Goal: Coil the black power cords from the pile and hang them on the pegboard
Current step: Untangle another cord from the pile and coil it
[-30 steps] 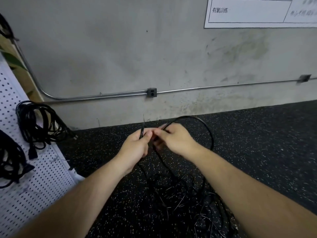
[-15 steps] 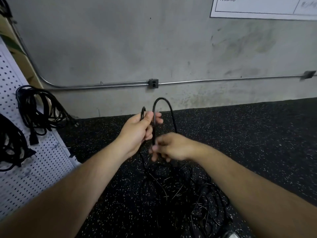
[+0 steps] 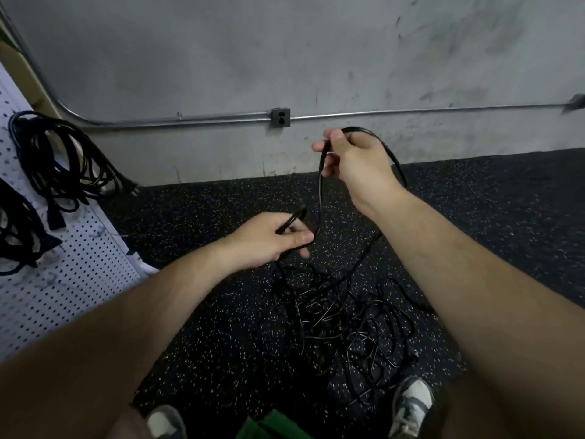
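Note:
A tangled pile of black power cords lies on the speckled black floor between my feet. My left hand grips one end of a black cord low at the centre. Above and to the right, my right hand pinches the same cord and holds it up, so a loop arches over the hand and runs down to the pile. The white pegboard stands at the left with a coiled black cord hanging on it and another coil at the left edge.
A grey concrete wall with a metal conduit and an outlet box runs across the back. My two shoes stand at the bottom of the view, with something green between them.
My right hand has risen up and to the right, drawing the cord out into a longer loop. My left hand has dropped lower with its end of the cord. The view has tilted downward.

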Tool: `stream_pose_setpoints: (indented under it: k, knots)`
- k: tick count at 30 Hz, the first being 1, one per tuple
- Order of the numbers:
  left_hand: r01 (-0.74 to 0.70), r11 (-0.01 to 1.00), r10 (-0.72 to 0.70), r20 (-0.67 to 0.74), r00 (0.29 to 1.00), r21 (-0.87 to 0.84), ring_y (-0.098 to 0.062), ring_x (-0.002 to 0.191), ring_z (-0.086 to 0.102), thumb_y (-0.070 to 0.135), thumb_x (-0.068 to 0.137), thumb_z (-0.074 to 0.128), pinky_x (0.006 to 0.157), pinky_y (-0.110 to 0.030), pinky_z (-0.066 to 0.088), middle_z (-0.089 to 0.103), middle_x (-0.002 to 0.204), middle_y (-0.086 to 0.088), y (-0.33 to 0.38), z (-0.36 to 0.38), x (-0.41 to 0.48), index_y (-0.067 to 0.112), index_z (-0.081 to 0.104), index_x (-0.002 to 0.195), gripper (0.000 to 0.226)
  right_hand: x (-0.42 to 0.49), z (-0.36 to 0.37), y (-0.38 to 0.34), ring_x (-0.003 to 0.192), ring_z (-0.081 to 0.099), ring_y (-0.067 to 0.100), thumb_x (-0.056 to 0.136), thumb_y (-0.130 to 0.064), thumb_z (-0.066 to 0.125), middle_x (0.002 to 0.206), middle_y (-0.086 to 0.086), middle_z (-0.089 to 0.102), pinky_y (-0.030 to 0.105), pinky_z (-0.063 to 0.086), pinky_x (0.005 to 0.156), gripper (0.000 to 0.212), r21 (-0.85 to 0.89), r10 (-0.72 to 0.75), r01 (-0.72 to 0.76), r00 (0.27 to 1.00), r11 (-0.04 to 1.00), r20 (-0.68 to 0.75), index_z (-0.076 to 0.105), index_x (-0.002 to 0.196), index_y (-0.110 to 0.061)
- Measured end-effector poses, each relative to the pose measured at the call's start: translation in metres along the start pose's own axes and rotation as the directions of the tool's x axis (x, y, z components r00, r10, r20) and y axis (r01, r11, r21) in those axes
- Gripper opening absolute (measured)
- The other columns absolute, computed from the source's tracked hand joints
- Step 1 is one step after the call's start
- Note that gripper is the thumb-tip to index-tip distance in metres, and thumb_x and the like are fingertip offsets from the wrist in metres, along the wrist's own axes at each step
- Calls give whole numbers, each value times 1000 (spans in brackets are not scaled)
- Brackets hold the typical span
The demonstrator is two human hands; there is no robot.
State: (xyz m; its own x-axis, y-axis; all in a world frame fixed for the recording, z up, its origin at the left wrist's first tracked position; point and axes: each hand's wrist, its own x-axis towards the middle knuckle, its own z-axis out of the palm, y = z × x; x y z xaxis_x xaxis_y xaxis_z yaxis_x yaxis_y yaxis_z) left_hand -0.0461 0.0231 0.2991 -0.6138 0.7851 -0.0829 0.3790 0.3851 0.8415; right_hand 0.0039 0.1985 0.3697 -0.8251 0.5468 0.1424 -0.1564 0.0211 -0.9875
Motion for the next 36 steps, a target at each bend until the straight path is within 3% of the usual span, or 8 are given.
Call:
stream_pose_setpoints:
  k: [5,11,13,16,19,24,31,36]
  knots:
    - [25,996,-29,-47,998,-88,-9,53,42,37,99,62,54,-28,34,75,81,0,0,-3,4,23,72,94,18,6,-16,6,65,55,10,108,-17,47,97,7,74,26,52,60,17,70,54,-50,997,996,-49,60,108,-6]
    - [-57,860,-63,-218,974,-507,-6,53,39,31,104,54,50,-19,33,61,71,7,7,-18,14,14,69,101,23,2,-29,13,78,63,18,88,11,47,103,11,76,29,51,61,37,-194,337,-297,914,935,225,57,119,-6]
    - [-84,835,-59,-240,969,-544,-5,53,38,29,105,53,50,-19,31,62,73,6,11,-22,17,13,69,101,22,-5,-28,16,82,68,15,87,10,55,107,7,75,29,55,66,57,-390,302,-156,888,908,348,51,135,-20]
    - [-117,819,-51,-274,960,-562,-5,51,38,25,105,54,50,-20,29,59,72,3,14,-25,21,13,70,100,21,-12,-18,22,72,65,7,98,-29,66,95,-1,75,22,53,61,21,-638,222,159,852,753,474,62,119,-27]
    - [-116,844,-52,-295,954,-523,-6,51,38,25,106,52,50,-21,29,69,89,-6,13,-28,23,13,70,104,22,-9,-16,23,58,60,6,104,-48,49,71,-7,69,25,48,60,32,-736,149,253,889,628,433,68,90,-27]
    - [-21,953,-53,-235,970,-303,-7,54,41,36,107,46,56,-25,35,78,107,0,8,-32,20,18,70,113,30,-6,-30,10,54,47,3,107,-46,41,62,-11,51,20,31,50,43,-773,116,233,923,590,366,72,95,-19]
    - [18,988,-44,-169,985,-152,-6,56,42,38,107,46,56,-23,35,78,103,5,14,-25,18,23,73,112,31,6,-43,9,38,46,-1,107,-41,45,57,-9,53,21,30,45,40,-780,78,119,975,614,210,74,94,-16]
    - [25,991,-54,-218,974,-131,-8,62,51,40,107,45,63,-23,45,72,73,13,22,-20,15,27,71,113,30,14,-56,13,68,59,16,104,-20,52,81,3,63,27,40,53,19,-876,63,52,994,480,94,67,108,-9]
